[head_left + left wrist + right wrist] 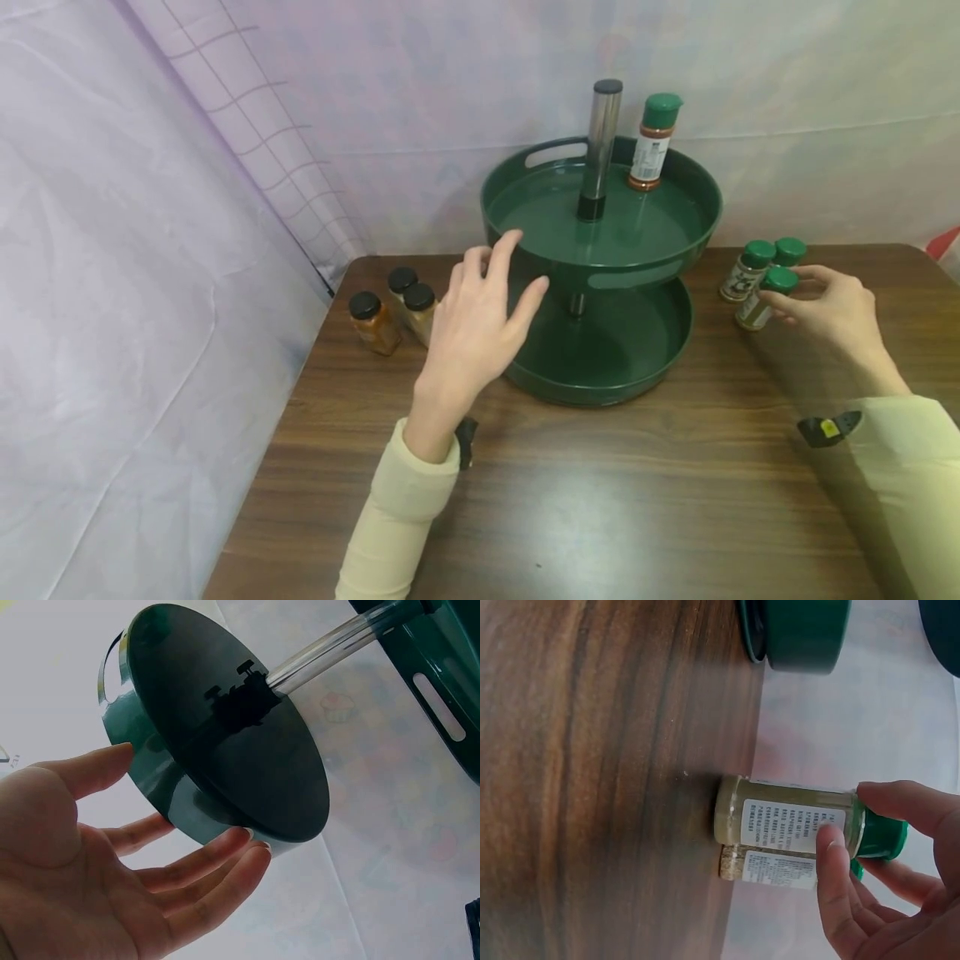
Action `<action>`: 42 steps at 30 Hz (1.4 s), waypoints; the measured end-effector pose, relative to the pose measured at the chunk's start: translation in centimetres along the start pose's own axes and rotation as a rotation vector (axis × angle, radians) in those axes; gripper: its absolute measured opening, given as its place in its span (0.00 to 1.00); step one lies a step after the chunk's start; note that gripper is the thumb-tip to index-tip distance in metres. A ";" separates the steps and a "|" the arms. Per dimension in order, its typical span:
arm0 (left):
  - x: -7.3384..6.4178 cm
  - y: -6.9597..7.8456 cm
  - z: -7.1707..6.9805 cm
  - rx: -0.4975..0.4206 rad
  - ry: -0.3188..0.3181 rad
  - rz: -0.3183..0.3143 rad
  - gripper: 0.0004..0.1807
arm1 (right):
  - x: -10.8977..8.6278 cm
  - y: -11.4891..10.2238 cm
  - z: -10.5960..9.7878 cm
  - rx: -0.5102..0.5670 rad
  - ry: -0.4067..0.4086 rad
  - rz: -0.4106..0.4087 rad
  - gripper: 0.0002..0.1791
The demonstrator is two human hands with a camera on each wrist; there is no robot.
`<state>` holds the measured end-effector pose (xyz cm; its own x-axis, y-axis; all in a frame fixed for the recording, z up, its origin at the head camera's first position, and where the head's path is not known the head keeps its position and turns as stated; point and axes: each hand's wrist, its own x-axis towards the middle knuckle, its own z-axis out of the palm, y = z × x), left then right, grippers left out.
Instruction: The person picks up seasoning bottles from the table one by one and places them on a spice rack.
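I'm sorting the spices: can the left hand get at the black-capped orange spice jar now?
Probably yes: the left hand looks empty, and the orange spice jar is unobstructed from the front, though two black-capped jars stand beside it.

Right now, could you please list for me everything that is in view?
Table: one, brown, centre
Stand: one, green, on table
Post: one, silver, through stand
Red jar: one, red with green lid, in upper tray
Right jars: three, green lids, right of stand
Left jars: three, black lids, left of stand
Cloth: count unclear, whitish, behind and left
Red item: one, red, far right edge
Sleeves: two, pale yellow, on arms
Wrist pieces: two, black, by sleeves
Left hand: one, bare, near upper tray
Right hand: one, bare, pinching nearest right jar
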<state>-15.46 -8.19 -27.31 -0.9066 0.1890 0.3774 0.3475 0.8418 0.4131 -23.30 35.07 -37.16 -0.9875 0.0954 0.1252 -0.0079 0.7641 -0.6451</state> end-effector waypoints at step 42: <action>0.5 -0.1 0.4 0.023 0.008 0.008 0.35 | 0.5 -11.3 -8.3 0.155 0.311 -0.224 0.27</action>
<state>-16.00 -7.94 -27.52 -0.9019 0.1913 0.3873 0.3486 0.8518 0.3910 -22.36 31.76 -23.54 -0.8642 0.1446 0.4818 -0.2639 0.6850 -0.6791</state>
